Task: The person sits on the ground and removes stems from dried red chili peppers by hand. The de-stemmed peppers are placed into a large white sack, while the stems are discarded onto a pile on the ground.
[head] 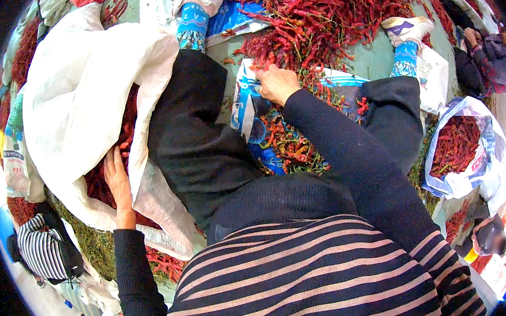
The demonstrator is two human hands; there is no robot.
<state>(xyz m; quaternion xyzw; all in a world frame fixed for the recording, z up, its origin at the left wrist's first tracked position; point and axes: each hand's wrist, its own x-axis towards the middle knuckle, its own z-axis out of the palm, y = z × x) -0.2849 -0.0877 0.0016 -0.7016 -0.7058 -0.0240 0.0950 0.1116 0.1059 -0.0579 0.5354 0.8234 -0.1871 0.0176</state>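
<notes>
My left hand [118,179] reaches into the mouth of a large white woven sack [83,100], fingers stretched out over the dried red chillies [99,181] inside. The palm faces away, and nothing shows between the fingers. In front of me, my right hand [277,84] is at the near edge of a big heap of dried red chillies [321,10], with thumb and fingers bent. Whether it pinches a chilli is unclear. Below that hand, between my legs, loose chillies and stems [294,148] lie on a blue-and-white printed plastic sack [245,100].
To the right stands an open plastic bag [499,138] part full of chillies. Greenish stem litter [88,246] covers ground at the left. Other people sit nearby: one in stripes [46,248], one in dark clothes [497,61], another lower right [482,238].
</notes>
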